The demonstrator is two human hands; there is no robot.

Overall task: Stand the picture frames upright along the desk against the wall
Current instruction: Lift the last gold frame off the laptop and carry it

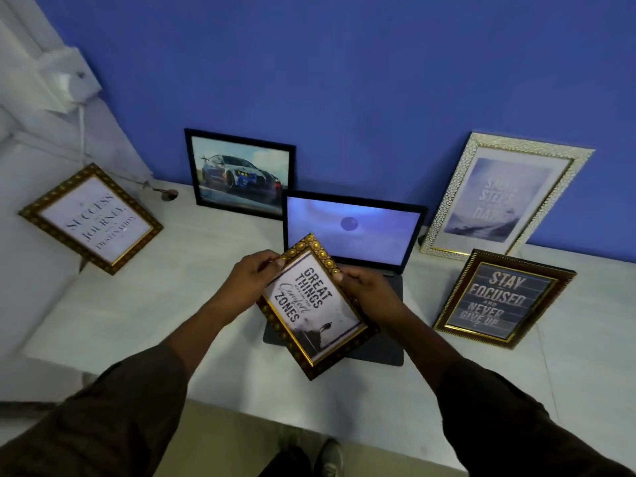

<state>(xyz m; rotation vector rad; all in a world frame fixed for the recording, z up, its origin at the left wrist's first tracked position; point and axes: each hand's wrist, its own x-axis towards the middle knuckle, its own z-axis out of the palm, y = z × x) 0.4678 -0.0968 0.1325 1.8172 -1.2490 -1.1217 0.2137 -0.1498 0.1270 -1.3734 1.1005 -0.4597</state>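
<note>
Five picture frames showing across the white desk (144, 304), going left to right: standing at the far left against the pale side wall, a gold ornate frame (91, 218) reading "Success, Journey, Destination", tilted in this view with its stand leg touching the desk; leaning upright against the blue wall (344, 80) just to the right, a black frame (241, 173) with a racing car picture, its lower right corner sitting behind the open laptop (351, 232); being held in the middle above the laptop's keyboard, a gold beaded frame (315, 306) reading "Great Things, Comfort Zones", turned at a slant with its top corner pointing toward the laptop screen; gripping that frame's upper left edge, left hand (256, 273), fingers curled and closed over the rim; clamping its right edge, right hand (370, 290), thumb pressing on the front border and the other fingers hidden behind; leaning against the blue wall to the right of the laptop, a tall white-and-gold frame (506, 196) with faint lettering too blurred for reading fully; sitting in front of it, nearer the desk edge, a dark brown frame (504, 299) reading "Stay Focused and Never Give Up", apart from the wall, upright or flat being unclear
</note>
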